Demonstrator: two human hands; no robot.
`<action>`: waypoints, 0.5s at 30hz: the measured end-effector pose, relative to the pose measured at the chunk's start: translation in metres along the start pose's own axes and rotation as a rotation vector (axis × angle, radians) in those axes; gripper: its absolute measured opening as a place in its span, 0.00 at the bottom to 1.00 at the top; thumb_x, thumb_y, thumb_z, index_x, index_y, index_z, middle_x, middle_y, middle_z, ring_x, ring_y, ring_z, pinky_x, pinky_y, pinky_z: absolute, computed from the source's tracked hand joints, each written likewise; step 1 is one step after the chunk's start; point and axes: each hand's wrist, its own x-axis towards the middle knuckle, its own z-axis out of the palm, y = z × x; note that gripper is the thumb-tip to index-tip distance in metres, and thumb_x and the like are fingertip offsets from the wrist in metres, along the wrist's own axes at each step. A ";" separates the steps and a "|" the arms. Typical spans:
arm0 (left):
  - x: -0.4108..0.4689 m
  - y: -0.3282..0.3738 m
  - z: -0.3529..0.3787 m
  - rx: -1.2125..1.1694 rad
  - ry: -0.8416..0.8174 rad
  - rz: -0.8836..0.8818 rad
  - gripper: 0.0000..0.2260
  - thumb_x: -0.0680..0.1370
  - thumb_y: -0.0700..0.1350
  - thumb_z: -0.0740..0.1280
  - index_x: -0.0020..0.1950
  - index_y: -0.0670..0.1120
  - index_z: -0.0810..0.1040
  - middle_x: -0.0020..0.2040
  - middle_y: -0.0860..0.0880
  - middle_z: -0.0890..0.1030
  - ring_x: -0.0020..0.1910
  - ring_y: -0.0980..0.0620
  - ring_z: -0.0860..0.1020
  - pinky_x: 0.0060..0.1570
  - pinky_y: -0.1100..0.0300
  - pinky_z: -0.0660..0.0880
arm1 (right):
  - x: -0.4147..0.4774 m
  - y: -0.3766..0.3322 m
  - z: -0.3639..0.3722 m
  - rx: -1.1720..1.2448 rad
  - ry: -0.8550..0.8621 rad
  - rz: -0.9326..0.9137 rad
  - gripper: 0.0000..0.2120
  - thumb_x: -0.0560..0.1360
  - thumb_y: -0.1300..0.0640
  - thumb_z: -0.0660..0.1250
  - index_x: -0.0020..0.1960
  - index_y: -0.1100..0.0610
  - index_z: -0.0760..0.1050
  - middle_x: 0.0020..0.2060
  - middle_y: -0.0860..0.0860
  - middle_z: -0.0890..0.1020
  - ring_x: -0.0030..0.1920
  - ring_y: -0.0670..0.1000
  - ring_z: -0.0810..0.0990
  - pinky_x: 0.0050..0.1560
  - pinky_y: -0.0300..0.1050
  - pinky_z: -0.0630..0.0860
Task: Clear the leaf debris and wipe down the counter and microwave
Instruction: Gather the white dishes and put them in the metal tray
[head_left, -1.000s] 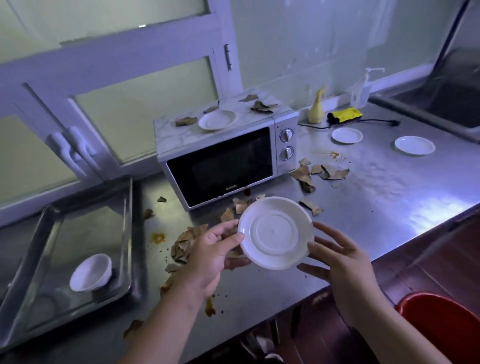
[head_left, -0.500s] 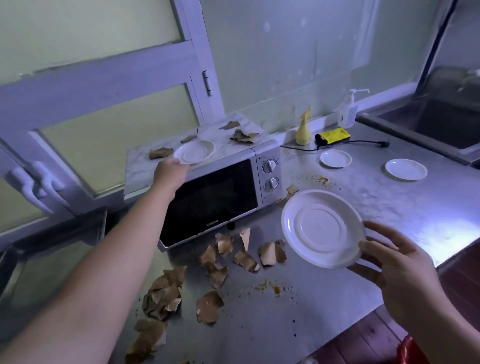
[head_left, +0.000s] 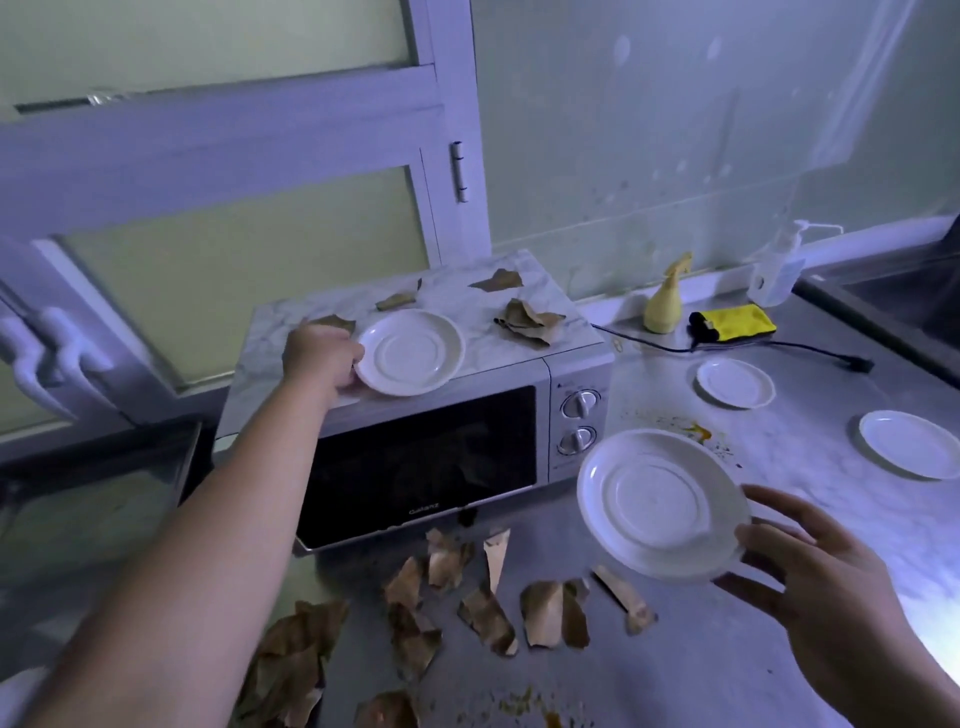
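Observation:
A white microwave (head_left: 576, 374) stands on the steel counter (head_left: 727, 649). Brown leaf pieces (head_left: 527, 321) lie on its marbled top, and more leaf debris (head_left: 447, 597) is scattered on the counter in front of it. My left hand (head_left: 319, 356) reaches up and grips the left rim of a white saucer (head_left: 410, 351) on the microwave top. My right hand (head_left: 826, 577) holds a second white saucer (head_left: 660, 501) by its lower right rim, tilted above the counter to the right of the microwave door.
Two more saucers (head_left: 735, 382) (head_left: 909, 441) sit at the right. A yellow spray bottle (head_left: 665, 304), a yellow cloth (head_left: 737, 323), a black cable (head_left: 810, 351) and a pump bottle (head_left: 776, 270) stand by the wall. Orange stains (head_left: 696, 431) mark the counter. A sink (head_left: 904, 296) lies far right.
My left hand let go of the saucer, reached up to the microwave top and took the rim of the saucer there. My right hand carried the first saucer to the right.

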 end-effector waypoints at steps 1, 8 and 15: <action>-0.006 0.002 -0.003 -0.062 -0.017 -0.008 0.11 0.69 0.31 0.69 0.40 0.48 0.78 0.44 0.43 0.81 0.43 0.44 0.81 0.47 0.43 0.82 | 0.005 0.002 0.002 -0.011 -0.011 0.006 0.15 0.77 0.73 0.62 0.58 0.59 0.79 0.47 0.58 0.84 0.41 0.58 0.80 0.34 0.49 0.83; -0.095 0.007 -0.019 -0.359 -0.176 0.031 0.12 0.74 0.32 0.68 0.51 0.47 0.84 0.47 0.49 0.81 0.45 0.50 0.84 0.36 0.53 0.82 | 0.026 0.002 -0.001 -0.048 -0.085 0.004 0.17 0.77 0.72 0.62 0.56 0.56 0.82 0.43 0.55 0.84 0.37 0.53 0.82 0.32 0.48 0.82; -0.222 -0.012 0.024 -0.441 -0.396 -0.051 0.13 0.76 0.32 0.67 0.54 0.47 0.82 0.53 0.47 0.84 0.44 0.51 0.84 0.36 0.54 0.81 | 0.023 -0.008 -0.027 -0.008 -0.169 -0.014 0.17 0.76 0.71 0.63 0.57 0.54 0.82 0.47 0.56 0.86 0.41 0.54 0.84 0.36 0.51 0.83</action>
